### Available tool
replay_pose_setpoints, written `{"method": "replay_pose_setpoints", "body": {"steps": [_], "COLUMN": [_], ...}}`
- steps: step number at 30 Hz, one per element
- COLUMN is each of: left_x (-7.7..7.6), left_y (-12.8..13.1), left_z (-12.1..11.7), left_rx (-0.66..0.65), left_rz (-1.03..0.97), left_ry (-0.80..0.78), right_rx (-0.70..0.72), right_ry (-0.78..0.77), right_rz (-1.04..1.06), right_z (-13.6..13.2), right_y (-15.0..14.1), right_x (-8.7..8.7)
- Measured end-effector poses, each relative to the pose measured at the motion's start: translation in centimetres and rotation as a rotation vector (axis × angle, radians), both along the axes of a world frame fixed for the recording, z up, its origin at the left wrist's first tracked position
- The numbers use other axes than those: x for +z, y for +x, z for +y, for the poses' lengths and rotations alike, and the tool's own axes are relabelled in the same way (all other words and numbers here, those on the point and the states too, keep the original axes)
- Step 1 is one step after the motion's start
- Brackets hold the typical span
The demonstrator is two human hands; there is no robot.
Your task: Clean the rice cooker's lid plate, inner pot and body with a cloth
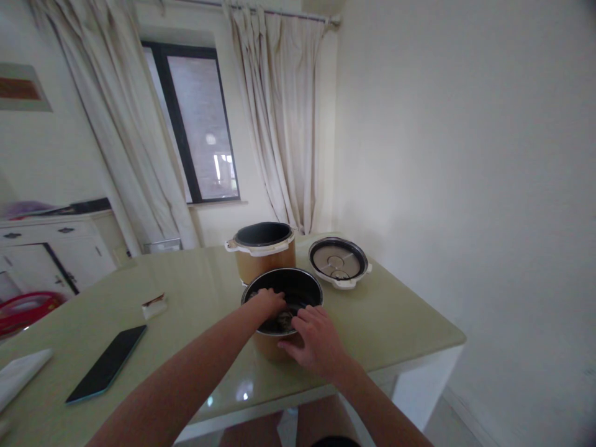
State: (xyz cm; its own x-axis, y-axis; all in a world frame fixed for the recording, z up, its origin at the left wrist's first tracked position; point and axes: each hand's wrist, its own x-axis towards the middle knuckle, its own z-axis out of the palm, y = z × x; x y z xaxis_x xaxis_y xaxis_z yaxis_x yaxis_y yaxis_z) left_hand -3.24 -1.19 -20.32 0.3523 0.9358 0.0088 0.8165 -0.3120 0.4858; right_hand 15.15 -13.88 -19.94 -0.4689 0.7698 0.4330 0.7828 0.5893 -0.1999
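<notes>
A round pot with a black inside and a shiny rim (316,282) stands near the front of the table. My left hand (269,303) reaches over its left edge into it, fingers bent down and closed; what they hold, if anything, is hidden. My right hand (319,338) grips the near right wall, fingers over the rim and thumb outside. A small greyish patch (285,321) shows at the bottom between my hands, too blurred to name. Right behind stands a gold-brown cooker body (265,261) with a white collar and a dark opening.
A round cooker lid (339,261) lies underside up at the right rear of the green tabletop (205,298). To the left are a phone (108,363), a small white packet (154,306) and a white item (21,372). The wall is close on the right.
</notes>
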Motion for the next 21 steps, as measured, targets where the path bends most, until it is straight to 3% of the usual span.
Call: {"method": "replay_pose_setpoints", "body": {"steps": [4, 8, 11, 14, 16, 18, 21], "left_x": [1.2, 2.1, 2.6, 3.8, 5.4, 7.5, 10.6], "left_y": [-0.2, -0.3, 0.0, 0.4, 0.2, -0.8, -3.5], "left_z": [0.2, 0.2, -0.5, -1.6, -2.3, -2.8, -3.3], "left_rx": [-0.053, -0.122, -0.182, -0.261, -0.336, -0.357, -0.167], "left_rz": [0.146, 0.227, 0.215, 0.163, 0.073, -0.084, -0.347], "left_ry": [-0.055, -0.270, -0.388, -0.406, -0.351, -0.198, 0.094], "right_rx": [-0.010, 0.017, 0.031, 0.077, 0.091, 0.078, 0.054], "right_ry": [-0.019, -0.017, -0.016, -0.013, -0.007, -0.002, -0.015], "right_rz": [0.003, -0.006, 0.002, 0.016, 0.017, 0.012, -0.008], "right_z": [0.9, 1.4, 1.6, 1.9, 2.2, 2.6, 2.9], "right_y": [-0.4, -0.3, 0.0, 0.5, 0.9, 1.3, 1.9], "right_x": [0.0, 0.1, 0.1, 0.0, -0.1, -0.2, 0.0]}}
